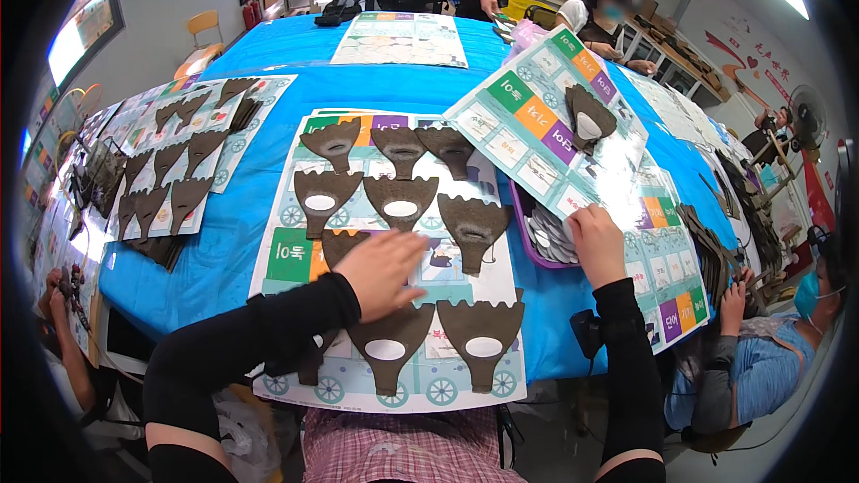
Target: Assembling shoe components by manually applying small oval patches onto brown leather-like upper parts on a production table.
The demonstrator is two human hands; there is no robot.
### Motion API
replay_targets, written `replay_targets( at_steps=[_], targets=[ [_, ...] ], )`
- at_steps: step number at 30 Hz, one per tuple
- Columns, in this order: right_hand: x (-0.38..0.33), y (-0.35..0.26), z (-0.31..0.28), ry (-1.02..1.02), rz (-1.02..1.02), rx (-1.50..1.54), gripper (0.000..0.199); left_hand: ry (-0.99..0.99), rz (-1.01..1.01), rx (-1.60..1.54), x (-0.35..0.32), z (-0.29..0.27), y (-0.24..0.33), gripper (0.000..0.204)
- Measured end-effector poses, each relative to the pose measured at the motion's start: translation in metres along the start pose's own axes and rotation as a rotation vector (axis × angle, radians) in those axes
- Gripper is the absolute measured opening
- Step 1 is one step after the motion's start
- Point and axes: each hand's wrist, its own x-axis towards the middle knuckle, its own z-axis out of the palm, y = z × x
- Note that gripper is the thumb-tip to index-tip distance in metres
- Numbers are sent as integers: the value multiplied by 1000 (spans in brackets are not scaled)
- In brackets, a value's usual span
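Observation:
Before me lies a printed board point(268, 282) with coloured header blocks and drawn wheels. Several dark brown, fan-shaped felt-like pieces point(474, 219) with scalloped tops rest on it. Some show a white oval, such as the piece point(483, 331) at the near right. My left hand point(385, 273) is over the board's middle with its fingers stretched out, partly hiding a brown piece. My right hand point(598, 241) is closed at the lower corner of a tilted printed board point(514, 130), which overhangs a purple basket point(530, 246) of pale oval pieces point(548, 234). One brown piece point(588, 118) lies on that tilted board.
A blue-covered table point(224, 250) spreads around the boards. To the left, more boards carry brown pieces point(188, 201); another board point(398, 40) lies at the far side. Stacked brown pieces point(707, 250) sit at the right, beside a person in blue point(778, 349). Other people stand or sit around the table.

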Motion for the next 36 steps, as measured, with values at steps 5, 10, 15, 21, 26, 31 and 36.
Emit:
replay_targets(
  at_steps=[5,10,15,21,26,31,36],
  targets=[
    [21,-56,-10,116,112,636,8,121,152,-333,19,13,29,68],
    [22,-108,22,-165,293,1358,12,130,197,-274,43,30,21,74],
    [8,-113,63,-274,477,1576,14,71,157,-289,35,24,26,73],
    [3,-113,55,-272,544,1535,14,146,-139,-774,37,8,18,36],
    [12,-117,42,-245,82,895,10,6,-68,-707,27,4,15,27],
    [19,-120,43,-234,-221,503,20,-21,116,-519,6,4,32,40],
    [23,-119,50,-254,-202,518,21,-70,126,-453,8,-2,34,50]
  ],
)
